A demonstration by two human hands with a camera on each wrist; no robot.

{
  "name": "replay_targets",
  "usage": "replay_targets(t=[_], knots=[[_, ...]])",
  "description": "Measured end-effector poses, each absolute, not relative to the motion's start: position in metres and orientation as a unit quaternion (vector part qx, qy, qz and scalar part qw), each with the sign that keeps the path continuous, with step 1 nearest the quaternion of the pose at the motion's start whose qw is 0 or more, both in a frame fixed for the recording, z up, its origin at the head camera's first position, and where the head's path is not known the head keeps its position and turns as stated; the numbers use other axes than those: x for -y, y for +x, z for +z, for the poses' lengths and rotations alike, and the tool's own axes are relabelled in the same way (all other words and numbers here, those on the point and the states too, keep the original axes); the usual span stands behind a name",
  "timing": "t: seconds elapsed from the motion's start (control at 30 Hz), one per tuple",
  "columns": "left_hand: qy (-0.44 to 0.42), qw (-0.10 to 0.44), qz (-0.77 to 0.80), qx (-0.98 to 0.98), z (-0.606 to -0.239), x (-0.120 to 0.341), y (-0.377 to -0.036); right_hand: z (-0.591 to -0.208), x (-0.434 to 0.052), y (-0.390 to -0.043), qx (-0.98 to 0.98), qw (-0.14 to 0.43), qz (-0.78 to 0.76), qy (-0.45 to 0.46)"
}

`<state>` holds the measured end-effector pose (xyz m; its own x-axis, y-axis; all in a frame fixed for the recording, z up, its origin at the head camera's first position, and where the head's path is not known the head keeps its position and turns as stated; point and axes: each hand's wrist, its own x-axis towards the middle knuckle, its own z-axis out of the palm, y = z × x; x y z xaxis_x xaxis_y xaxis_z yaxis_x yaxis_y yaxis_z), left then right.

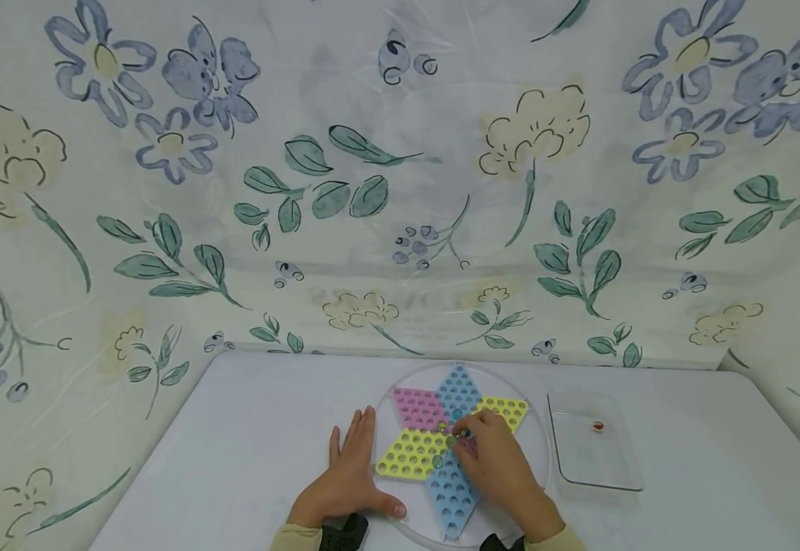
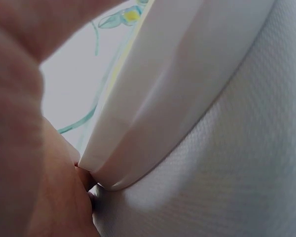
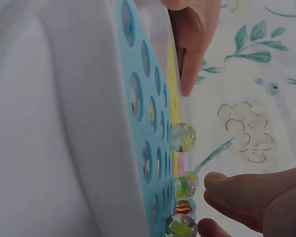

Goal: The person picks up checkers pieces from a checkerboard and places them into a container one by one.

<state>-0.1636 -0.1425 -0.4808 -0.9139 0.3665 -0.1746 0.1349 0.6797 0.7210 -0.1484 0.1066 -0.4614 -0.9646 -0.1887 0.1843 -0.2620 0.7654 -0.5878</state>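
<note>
A round white Chinese checkers board (image 1: 510,509) with a pink, yellow and blue holed star lies on the table. Several glass marbles (image 1: 437,461) sit around its middle. My right hand (image 1: 499,463) is over the centre, fingers bent down. In the right wrist view, the thumb (image 3: 227,190) and a fingertip stand apart beside a clear marble (image 3: 181,226) with a yellow-green swirl; the fingertip seems to touch it. My left hand (image 1: 348,478) rests at the board's left edge, fingers straight and thumb toward the rim. The left wrist view shows fingers against the board's side (image 2: 153,94).
To the right of the board lies a clear shallow tray (image 1: 603,486) holding a red-and-white marble (image 1: 598,426). The white table (image 1: 248,428) meets a flower-patterned cloth (image 1: 441,298) behind it and along the sides.
</note>
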Motion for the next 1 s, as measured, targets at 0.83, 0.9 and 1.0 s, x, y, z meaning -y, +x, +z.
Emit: replay_targets(t=[0.83, 0.9, 1.0], knots=[[0.135, 0.153, 0.377, -0.903, -0.48, 0.141, -0.165, -0.472, -0.102, -0.153, 0.94, 0.076, 0.315, 0.111], [0.136, 0.153, 0.379, -0.902, -0.48, 0.141, -0.165, -0.473, -0.102, -0.153, 0.94, 0.082, 0.312, 0.113], [0.138, 0.152, 0.381, -0.901, -0.48, 0.14, -0.165, -0.475, -0.102, -0.154, 0.938, 0.093, 0.313, 0.116]])
